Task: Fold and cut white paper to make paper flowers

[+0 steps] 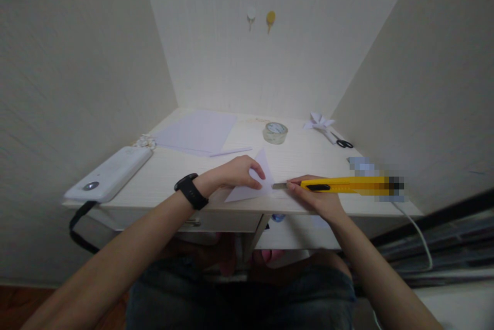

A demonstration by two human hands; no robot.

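Observation:
A folded white paper triangle (pixel 259 186) lies near the front edge of the pale wooden desk (pixel 293 157). My left hand (pixel 236 173), with a black watch on its wrist, presses down on the paper with curled fingers. My right hand (pixel 314 198) grips a yellow utility knife (pixel 339 185). The knife's blade tip sits at the paper's right edge.
A stack of white sheets (pixel 196 132) lies at the back left, with a loose strip in front. A tape roll (pixel 275 132) sits mid-back, a folded paper shape (pixel 318 122) and black scissors (pixel 342 142) at the back right. A white device (pixel 110 173) rests at the left edge.

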